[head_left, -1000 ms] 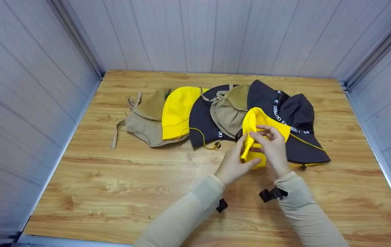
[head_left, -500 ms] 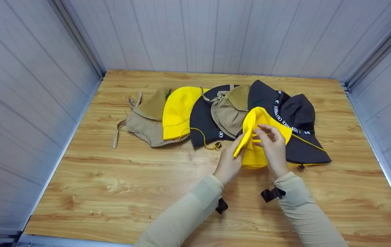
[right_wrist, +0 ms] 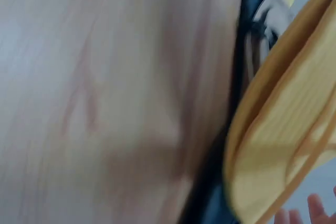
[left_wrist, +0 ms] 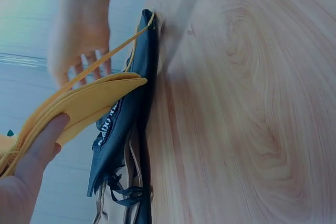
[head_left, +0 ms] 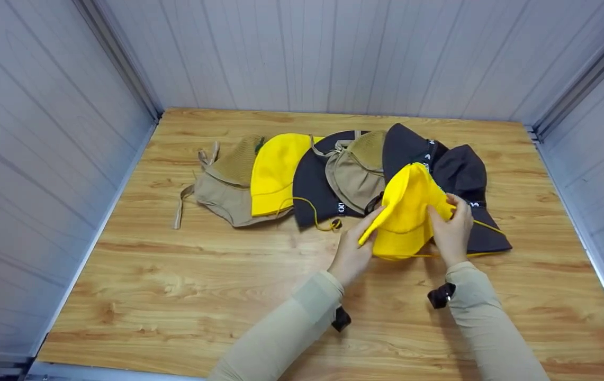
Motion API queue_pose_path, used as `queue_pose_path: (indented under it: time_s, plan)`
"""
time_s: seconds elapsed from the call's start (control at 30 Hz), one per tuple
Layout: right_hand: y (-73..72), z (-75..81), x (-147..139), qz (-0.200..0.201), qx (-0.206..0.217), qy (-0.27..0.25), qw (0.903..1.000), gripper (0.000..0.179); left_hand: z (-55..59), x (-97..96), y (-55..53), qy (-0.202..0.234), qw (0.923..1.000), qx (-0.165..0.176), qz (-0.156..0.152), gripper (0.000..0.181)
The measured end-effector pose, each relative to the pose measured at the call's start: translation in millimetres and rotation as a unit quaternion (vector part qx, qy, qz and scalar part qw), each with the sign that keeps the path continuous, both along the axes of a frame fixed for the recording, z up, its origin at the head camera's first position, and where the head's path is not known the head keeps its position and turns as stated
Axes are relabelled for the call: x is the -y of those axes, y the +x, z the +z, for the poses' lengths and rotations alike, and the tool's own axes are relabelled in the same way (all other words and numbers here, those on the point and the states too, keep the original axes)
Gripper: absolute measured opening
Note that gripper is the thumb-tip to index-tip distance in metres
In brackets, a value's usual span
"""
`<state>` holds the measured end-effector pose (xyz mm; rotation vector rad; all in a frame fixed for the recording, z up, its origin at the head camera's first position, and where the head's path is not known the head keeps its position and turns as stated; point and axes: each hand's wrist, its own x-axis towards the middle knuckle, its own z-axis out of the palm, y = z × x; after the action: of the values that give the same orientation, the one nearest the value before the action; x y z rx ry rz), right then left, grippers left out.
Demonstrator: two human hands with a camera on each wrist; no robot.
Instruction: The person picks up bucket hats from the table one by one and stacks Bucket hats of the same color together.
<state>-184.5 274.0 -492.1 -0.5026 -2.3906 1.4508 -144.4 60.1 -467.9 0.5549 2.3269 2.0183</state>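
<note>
A yellow bucket hat, partly folded, is held up over the dark hats at the right of the row. My left hand grips its brim at the left, the thumb lying across the fabric in the left wrist view. My right hand is at the hat's right side, its fingers loosely spread beside the fabric in the left wrist view. A yellow cord runs from the hat past these fingers. Beneath the hat lies a dark bucket hat with a white-lettered band, partly hidden.
Left of the held hat, overlapping hats lie in a row: a beige one with straps, a yellow one, a dark one and another beige one. Light panel walls enclose the wooden table at the back and sides.
My right hand has moved from inside the yellow hat's fold to its right side. The hat has spread and turned, showing more of its crown. My left hand keeps its grip, tilting the brim outward.
</note>
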Motion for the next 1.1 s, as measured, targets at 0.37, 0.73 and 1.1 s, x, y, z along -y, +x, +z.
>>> queue_pose_path:
  time_s: [0.37,0.73,1.1]
  plan:
    - [-4.9,-15.6,-44,0.047,0.133,0.068,0.9876,0.078,-2.4,2.0,1.2,0.010,0.9995,0.003,-0.031,0.049]
    - [-0.5,-25.3,-70,0.059,0.182,0.162,0.9680,0.094,-3.7,2.1,0.4,0.033,0.9985,0.014,-0.041,0.045]
    - [8.4,-16.2,-87,0.031,0.254,0.213,0.9430,0.106,-7.0,0.9,0.9,0.031,0.9979,0.024,-0.052,0.045]
